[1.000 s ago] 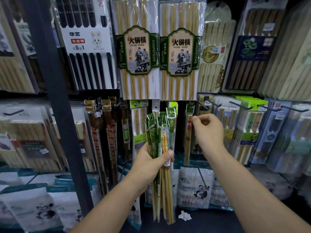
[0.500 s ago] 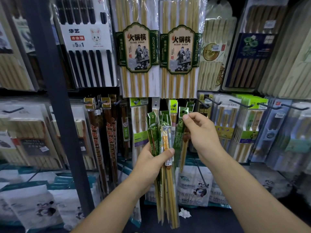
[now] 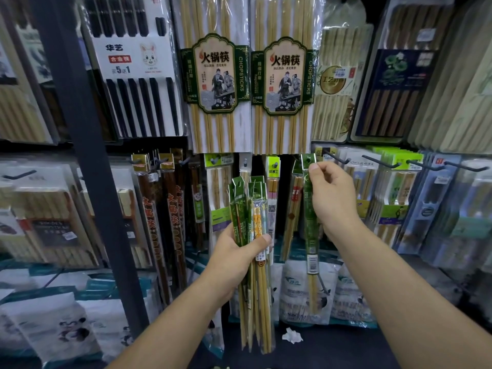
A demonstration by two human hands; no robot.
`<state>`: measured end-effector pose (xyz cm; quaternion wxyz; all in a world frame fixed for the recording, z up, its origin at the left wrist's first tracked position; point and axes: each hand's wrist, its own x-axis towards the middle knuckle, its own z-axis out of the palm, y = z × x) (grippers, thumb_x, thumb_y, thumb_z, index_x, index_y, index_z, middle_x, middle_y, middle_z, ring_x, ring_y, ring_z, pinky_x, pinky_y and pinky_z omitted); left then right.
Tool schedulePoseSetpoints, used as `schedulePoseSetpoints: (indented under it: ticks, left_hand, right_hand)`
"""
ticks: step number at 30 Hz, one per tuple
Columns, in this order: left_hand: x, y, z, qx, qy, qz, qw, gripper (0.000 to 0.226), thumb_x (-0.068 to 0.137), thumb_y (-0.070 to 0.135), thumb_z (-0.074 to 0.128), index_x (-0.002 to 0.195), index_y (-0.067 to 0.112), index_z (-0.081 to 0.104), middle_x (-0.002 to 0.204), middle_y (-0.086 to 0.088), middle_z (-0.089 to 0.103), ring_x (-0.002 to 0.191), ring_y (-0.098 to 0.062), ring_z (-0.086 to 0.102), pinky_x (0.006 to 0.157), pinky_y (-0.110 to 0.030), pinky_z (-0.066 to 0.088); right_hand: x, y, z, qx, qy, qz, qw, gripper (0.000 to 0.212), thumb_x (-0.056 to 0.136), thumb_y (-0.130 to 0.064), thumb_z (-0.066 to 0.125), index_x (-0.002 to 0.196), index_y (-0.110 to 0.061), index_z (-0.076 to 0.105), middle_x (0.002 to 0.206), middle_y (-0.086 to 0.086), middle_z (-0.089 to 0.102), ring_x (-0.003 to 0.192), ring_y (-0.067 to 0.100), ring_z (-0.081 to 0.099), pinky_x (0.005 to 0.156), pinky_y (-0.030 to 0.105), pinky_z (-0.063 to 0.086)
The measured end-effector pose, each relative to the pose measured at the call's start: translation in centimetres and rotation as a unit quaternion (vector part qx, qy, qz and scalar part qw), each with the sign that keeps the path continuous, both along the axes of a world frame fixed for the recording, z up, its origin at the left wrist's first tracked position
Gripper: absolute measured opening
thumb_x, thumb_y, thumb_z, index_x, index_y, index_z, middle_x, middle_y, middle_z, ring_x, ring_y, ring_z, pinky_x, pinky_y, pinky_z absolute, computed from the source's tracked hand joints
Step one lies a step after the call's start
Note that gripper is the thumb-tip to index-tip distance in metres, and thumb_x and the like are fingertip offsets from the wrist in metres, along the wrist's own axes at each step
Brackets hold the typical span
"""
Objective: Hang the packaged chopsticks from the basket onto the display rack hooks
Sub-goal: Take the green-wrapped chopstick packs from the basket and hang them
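In front of the display rack, the head view shows the left hand (image 3: 237, 251) clenched round the middle of a bundle of packaged chopsticks (image 3: 249, 209), header cards up at twelve o'clock and sticks hanging toward six. At three o'clock of the bundle, the right hand (image 3: 332, 201) pinches the header of one green pack (image 3: 310, 235) between thumb and fingertips. The pack hangs straight down from that pinch, apart from the bundle. Its punched hole sits just under the large hot-pot packs (image 3: 285, 75), at nine o'clock of a bare black hook (image 3: 334, 157) and close in front of the slim packs (image 3: 294, 198) already hanging.

The step in hand looks to be hanging this single pack. Which hook is meant I cannot tell, as the pack may be hiding one behind it. The next move calls for lining the hole up with a hook tip, sliding the header back along it, then easing the pinch.
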<state>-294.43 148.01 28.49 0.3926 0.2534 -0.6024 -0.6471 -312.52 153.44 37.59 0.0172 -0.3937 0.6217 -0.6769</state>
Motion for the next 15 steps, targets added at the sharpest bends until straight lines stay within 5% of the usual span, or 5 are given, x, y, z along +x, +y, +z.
schedulePoseSetpoints:
  ticks: [6,9,15]
  left_hand:
    - [-0.1,-0.3,0.3,-0.005,0.009,0.004,1.0,0.12,0.052,0.07,0.084,0.154,0.025,0.039,0.153,0.003,0.051,0.141,-0.021,0.047,0.121,-0.052,0.034]
    - [-0.1,-0.2,0.3,-0.01,-0.002,0.014,1.0,0.126,0.051,0.072,0.084,0.157,0.028,0.033,0.158,0.005,0.045,0.145,-0.021,0.042,0.123,-0.053,0.031]
    - [-0.4,-0.1,0.3,-0.004,-0.003,0.012,1.0,0.134,0.048,0.073,0.082,0.161,0.03,0.024,0.165,0.005,0.033,0.15,-0.021,0.034,0.124,-0.051,0.028]
  right_hand:
    - [-0.3,-0.8,-0.1,0.016,-0.03,0.015,0.999,0.028,0.105,-0.029,0.052,0.086,-0.015,0.067,0.048,-0.017,0.043,0.045,0.001,0.037,0.045,0.013,0.035]
    - [-0.7,-1.2,-0.4,0.024,-0.059,0.015,0.998,0.029,0.104,-0.028,0.053,0.088,-0.007,0.064,0.047,-0.015,0.039,0.043,0.002,0.033,0.047,0.019,0.033]
    - [-0.9,-1.4,-0.9,0.024,-0.044,0.016,0.999,0.026,0.103,-0.026,0.057,0.083,-0.013,0.069,0.048,-0.016,0.044,0.045,0.0,0.039,0.043,0.01,0.034]
